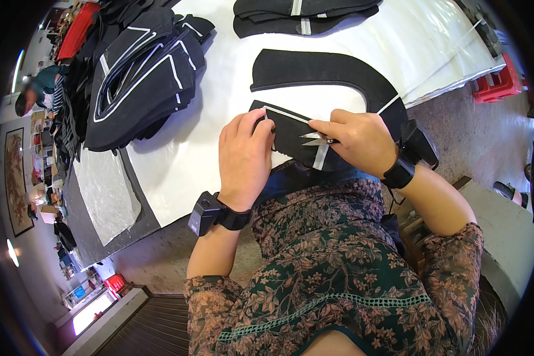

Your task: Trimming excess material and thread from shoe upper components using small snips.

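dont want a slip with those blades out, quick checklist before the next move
1. Left hand on the black piece: ok, fingers at its end.
2. Right hand holding the scissors: ok.
3. Scissors closed: not ok, blades look parted.
4. White strip along the black piece's edge: ok.
5. White strip fully stuck down: cannot tell.
6. Pile of black pieces clear of both hands: ok.

Room about me: bright | Sources: white light strip (18,71), left; glaring opening (88,313), lower left | Surface (166,184): pale, near washed out | Plastic film (110,196): sheen | Shadow: soft, beside black stack (160,107) | Hands (243,148): crisp | Far left: soft | Edges: bowed, rim black
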Available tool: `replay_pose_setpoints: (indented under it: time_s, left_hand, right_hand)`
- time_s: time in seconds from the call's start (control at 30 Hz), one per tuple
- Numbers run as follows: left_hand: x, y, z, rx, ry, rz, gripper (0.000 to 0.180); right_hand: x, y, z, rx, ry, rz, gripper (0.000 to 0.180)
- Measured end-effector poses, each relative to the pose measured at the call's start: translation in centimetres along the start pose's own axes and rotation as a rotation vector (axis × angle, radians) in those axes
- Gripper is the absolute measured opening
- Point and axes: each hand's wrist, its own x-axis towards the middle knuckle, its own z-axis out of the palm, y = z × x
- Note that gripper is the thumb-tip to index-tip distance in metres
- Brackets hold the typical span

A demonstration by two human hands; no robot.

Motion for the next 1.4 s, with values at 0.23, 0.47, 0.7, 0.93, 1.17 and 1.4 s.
replay_pose_setpoints:
  time_s: [0.23, 0.47, 0.7, 0.93, 1.17, 1.4]
  left_hand:
    - [0.1, 0.1, -0.2, 0.022, -0.020, 0.001, 0.025]
    - [0.3, -0.2, -0.6, 0.047, -0.090, -0.003, 0.042]
    - [0.8, 0.0, -0.9, 0.077, -0.085, 0.053, 0.046]
    - [0.2, -0.1, -0.2, 0.084, -0.078, 0.061, 0.043]
    - [-2.7, 0.7, -0.5, 0.168, 0.001, -0.021, 0.037]
    - [-3.4, 0.9, -0.4, 0.194, 0.062, -0.086, 0.033]
  right_hand:
    - [-0.1, 0.2, 0.4, -0.019, -0.017, -0.013, 0.024]
    - [0.9, -1.5, -1.0, -0.152, -0.196, 0.020, 0.038]
    - [-0.6, -3.9, -0.6, -0.170, -0.194, 0.106, 0.067]
    - [-0.4, -3.1, -1.1, -0.263, -0.310, 0.111, 0.079]
    - [1.9, -1.7, -2.6, -0.218, -0.531, 0.118, 0.076]
    - [2.4, -0.9, -1.9, -0.111, -0.495, 0.030, 0.076]
